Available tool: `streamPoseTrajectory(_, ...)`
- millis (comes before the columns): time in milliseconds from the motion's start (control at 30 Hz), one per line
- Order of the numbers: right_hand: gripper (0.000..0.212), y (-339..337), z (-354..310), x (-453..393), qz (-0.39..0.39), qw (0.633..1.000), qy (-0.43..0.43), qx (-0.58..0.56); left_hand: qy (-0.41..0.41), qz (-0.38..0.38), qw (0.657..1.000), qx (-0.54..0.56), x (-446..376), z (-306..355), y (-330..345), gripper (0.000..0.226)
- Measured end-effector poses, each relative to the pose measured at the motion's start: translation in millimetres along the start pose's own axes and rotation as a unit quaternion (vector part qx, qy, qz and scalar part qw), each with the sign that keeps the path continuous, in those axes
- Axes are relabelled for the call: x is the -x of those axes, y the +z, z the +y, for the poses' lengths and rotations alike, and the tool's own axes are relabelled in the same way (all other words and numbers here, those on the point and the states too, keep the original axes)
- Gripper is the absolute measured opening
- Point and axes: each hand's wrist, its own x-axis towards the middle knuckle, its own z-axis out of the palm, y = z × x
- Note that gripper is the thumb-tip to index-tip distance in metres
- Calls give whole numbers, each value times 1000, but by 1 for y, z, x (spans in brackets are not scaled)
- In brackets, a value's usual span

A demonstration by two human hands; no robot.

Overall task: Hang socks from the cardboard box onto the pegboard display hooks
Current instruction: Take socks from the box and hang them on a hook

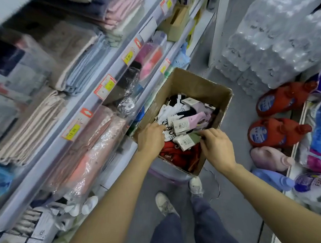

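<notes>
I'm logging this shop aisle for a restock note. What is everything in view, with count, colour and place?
cardboard box: one, brown, open, on the aisle floor centre
socks: many tagged pairs, white, black, pink, green, red, heaped in the box
folded towels: several stacks, beige, blue, pink, on the left shelves
price labels: several, red and yellow, on the shelf edges
bottled water packs: stacked, clear, top right
detergent jugs: two, red, lying at right
shoes: two, pale, on the grey floor at bottom
left hand: reaching into the socks at the box's left side
right hand: fingers curled on the socks near the box's right wall
</notes>
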Motion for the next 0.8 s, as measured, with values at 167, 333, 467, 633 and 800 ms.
streamPoseTrajectory(167, 38, 11, 22, -38, -72, 997, -22, 10, -92, -118, 989, -11, -49, 19, 34, 30)
streamPoseTrajectory(333, 22, 21, 45, -66, -136, 988, -32, 66, -193, -135, 966, 103, -89, 41, 76, 57)
streamPoseTrajectory(467, 27, 30, 57, -82, -147, 986, -41, 63, -234, -96, 963, 87, -102, 47, 99, 49)
streamPoseTrajectory(633, 36, 39, 60, -92, -178, 982, -52, 39, -226, -102, 962, 113, -102, 49, 103, 31)
streamPoseTrajectory(800, 55, 51, 53, -105, -288, 951, -61, 94, -163, -58, 984, 53, -100, 54, 83, 19)
